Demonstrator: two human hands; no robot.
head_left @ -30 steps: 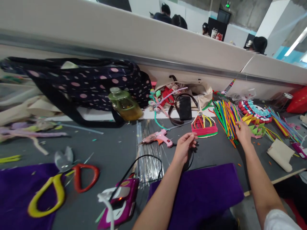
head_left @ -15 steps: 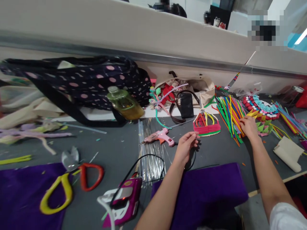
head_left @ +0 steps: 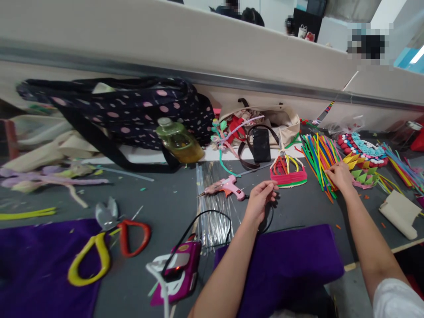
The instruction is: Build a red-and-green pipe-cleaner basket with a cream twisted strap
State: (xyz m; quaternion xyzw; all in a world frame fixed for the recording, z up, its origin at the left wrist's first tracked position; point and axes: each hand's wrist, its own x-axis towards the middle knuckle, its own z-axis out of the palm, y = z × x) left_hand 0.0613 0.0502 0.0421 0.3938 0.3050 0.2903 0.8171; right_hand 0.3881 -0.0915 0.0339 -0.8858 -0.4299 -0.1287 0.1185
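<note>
My left hand [head_left: 261,198] hovers over the dark table with thumb and fingers pressed together; whether something small is between them I cannot make out. Just past its fingertips sits a small pink-and-green basket [head_left: 289,178] with scissors in it. A pink glue gun [head_left: 228,187] lies to its left on a sheaf of clear thin strips [head_left: 212,225]. My right hand [head_left: 341,177] is at the right edge of a pile of coloured thin strips [head_left: 318,154], its fingers closed on them. Yellow and green folded-paper pieces [head_left: 364,177] lie beside that hand.
Large red-and-yellow-handled shears [head_left: 89,260] rest partly on purple cloth [head_left: 33,260]. A magenta device [head_left: 182,278] with a cable stands in front. Behind are a patterned bag [head_left: 132,117], a green bottle [head_left: 179,143], a phone [head_left: 261,145] and a beige bag [head_left: 291,121].
The view has shifted slightly, so the things on the left sit further right. My right hand's fingers have moved a little left over the coloured strips; my left hand keeps its pinch.
</note>
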